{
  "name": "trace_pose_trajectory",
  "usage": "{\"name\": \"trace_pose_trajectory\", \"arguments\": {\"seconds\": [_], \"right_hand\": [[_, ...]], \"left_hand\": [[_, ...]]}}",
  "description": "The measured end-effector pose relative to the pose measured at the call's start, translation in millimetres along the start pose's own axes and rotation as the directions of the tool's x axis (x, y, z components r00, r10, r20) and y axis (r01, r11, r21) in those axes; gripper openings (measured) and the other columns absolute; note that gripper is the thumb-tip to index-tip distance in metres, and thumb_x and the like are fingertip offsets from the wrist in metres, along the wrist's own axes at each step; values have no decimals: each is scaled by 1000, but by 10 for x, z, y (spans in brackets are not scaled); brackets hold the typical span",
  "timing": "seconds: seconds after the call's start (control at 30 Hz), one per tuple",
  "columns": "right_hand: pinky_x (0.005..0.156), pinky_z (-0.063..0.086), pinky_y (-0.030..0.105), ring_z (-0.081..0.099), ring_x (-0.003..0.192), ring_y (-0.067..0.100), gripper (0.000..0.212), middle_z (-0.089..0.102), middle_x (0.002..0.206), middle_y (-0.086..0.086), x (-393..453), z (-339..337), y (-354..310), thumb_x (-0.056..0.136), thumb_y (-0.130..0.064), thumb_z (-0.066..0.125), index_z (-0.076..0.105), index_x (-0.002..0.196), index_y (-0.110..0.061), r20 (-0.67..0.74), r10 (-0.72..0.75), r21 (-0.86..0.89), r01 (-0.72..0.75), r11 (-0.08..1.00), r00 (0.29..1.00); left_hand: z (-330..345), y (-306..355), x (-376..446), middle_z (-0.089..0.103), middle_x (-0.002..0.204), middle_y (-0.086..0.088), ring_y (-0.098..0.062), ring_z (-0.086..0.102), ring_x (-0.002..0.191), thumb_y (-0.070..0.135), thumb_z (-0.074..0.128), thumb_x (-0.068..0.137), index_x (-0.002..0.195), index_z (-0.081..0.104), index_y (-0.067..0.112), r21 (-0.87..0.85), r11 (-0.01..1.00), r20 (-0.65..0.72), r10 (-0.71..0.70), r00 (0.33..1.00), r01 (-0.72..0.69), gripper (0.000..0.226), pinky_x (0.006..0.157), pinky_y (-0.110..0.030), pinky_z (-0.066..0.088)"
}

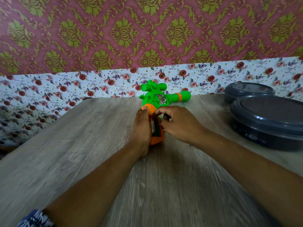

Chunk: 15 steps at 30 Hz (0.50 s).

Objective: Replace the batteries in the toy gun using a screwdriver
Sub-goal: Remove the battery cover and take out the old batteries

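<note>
Left hand [142, 128]: we see it laid along the left flank of the orange grip, fingers held together and thumb tip on the orange collar, steadying the toy against the table.
Toy gun [157, 97]: it lies on the wooden table [82, 145] between our two hands, green body and barrel pointing away and to the right, orange grip toward us.
Battery compartment [155, 128]: open, with no cover on it; one battery [152, 126] sits along its left side, and a dark slot beside it appears unfilled.
Right hand [173, 122]: its fingers are curled at the top of the grip and seem to pinch a small dark object [168, 117]; we cannot tell whether this is a battery, a cover or a tool.
Grey lidded containers [268, 118]: two stand at the right edge of the table, well apart from the toy.
Progress: we judge the cover already unscrewed and the battery swap under way. Left to do, by our reading: filling the remaining slot, refitting the cover and driving its screw. No screwdriver is in view.
</note>
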State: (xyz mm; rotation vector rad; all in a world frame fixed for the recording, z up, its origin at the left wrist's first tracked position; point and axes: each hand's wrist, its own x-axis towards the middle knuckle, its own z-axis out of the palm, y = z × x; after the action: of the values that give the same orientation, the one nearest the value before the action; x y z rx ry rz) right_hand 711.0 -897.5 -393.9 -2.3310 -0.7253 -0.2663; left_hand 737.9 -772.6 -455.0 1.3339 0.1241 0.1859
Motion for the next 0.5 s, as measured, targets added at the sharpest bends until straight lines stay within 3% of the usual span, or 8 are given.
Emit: {"name": "trace_pose_trajectory", "arguments": {"seconds": [0.07, 0.17, 0.3, 0.4, 0.5], "right_hand": [[71, 50, 37, 60, 78, 25, 28, 66, 86, 6, 6, 4, 14, 84, -12, 52, 62, 106, -24, 5, -14, -24, 14, 1000, 1000], [69, 48, 35, 58, 75, 23, 26, 65, 87, 7, 13, 1, 14, 84, -11, 52, 62, 105, -23, 2, -14, -33, 14, 999, 1000], [81, 49, 34, 61, 90, 19, 22, 69, 98, 3, -5, -30, -16, 80, -8, 56, 69, 95, -17, -62, -37, -10, 37, 999, 997], [82, 49, 37, 60, 93, 22, 16, 68, 98, 4, -25, 3, -38, 78, -11, 58, 70, 88, -16, -84, -50, -46, 46, 998, 995], [83, 49, 39, 60, 96, 24, 20, 68, 100, 5, -34, 37, -44, 76, -12, 58, 67, 93, -16, -114, -53, -77, 44, 996, 992]], "left_hand": [[6, -3, -1, 66, 116, -16, -31, 68, 98, 60, 38, 85, 128, 54, 23, 11, 1000, 4, 4, 1000, -4, 59, 76, -41, 55], [16, -5, -10, 66, 116, -16, -33, 67, 102, 62, 38, 77, 129, 53, 23, 9, 1000, 3, 15, 1000, -15, 66, 74, -40, 54], [-2, -38, 36, 64, 117, -18, -34, 66, 102, 65, 39, 74, 126, 54, 18, 11, 1000, 27, 17, 999, -18, 72, 70, -39, 53], [-11, -45, 65, 63, 119, -18, -34, 64, 104, 72, 44, 63, 123, 55, 15, 8, 1000, 16, 7, 1000, -8, 83, 82, -49, 54], [-22, -63, 94, 63, 121, -16, -35, 62, 110, 70, 44, 64, 125, 54, 17, 30, 1000, 28, 7, 1000, -8, 81, 86, -51, 50]]}}
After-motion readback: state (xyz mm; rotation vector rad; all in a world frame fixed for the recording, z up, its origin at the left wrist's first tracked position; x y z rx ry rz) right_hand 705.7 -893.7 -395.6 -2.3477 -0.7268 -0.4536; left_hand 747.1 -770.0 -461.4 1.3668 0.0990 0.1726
